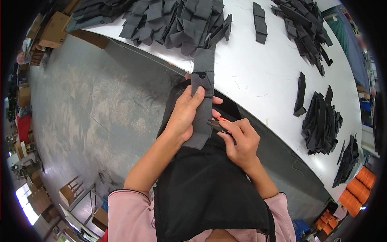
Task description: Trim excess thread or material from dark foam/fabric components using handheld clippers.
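A dark grey fabric strip (202, 117) runs from the table's edge down over my apron. My left hand (186, 113) is closed round it, thumb on top near a small folded loop, fingertips showing past its right side. Thread snips (217, 126) with dark blades and an orange part sit in my right hand (244, 141). Their tip points left and meets the strip's right edge, or lies just over it; I cannot tell which. At its far end the strip reaches a large heap of similar grey strips (173, 24).
The white table (250, 68) slants from upper left to lower right, loose threads on it. Single strips (260, 24) and dark piles (320, 125) lie farther right. Orange spools (358, 189) stand beyond its right end. Cardboard boxes (54, 30) and a wooden chair (70, 189) are on the left floor.
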The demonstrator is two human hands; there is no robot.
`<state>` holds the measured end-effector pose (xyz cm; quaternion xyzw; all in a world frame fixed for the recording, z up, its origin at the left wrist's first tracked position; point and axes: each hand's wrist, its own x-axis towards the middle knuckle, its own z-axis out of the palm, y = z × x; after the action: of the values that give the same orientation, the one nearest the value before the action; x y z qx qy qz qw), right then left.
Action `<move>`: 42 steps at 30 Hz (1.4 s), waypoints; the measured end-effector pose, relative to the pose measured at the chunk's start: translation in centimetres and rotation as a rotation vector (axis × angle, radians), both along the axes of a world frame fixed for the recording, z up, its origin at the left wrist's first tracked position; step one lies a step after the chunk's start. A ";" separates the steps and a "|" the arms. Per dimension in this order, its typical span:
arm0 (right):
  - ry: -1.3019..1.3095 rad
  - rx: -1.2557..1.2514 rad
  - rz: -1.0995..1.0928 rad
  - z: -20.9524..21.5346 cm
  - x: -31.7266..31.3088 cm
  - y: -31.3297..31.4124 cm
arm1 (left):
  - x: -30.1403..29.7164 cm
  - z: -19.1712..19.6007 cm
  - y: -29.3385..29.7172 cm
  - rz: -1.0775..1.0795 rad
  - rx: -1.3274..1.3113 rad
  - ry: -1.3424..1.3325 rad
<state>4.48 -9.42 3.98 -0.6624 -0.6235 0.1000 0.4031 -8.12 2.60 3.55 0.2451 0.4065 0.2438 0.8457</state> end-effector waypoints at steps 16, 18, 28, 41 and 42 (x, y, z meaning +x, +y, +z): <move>-0.118 -0.076 0.004 1.3 -0.3 -0.5 | -0.3 -0.4 -0.2 -0.070 0.068 0.040; -0.121 -0.094 0.033 1.0 -0.7 -0.3 | -0.2 -0.7 -0.4 -0.056 0.092 0.012; -0.160 -0.150 0.057 1.0 -2.1 0.9 | -0.4 -0.7 -0.3 -0.015 0.068 -0.049; 0.513 -0.208 -0.029 0.3 -0.3 1.5 | -0.9 -1.5 -0.3 -0.130 -0.045 -0.040; 0.392 -0.170 0.024 0.2 -0.1 2.2 | -1.0 -1.7 -0.3 -0.168 -0.149 -0.071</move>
<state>4.37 -7.22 4.15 -0.6545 -0.5301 0.2840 0.4582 -9.11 2.26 1.86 0.2061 0.3711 0.1497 0.8930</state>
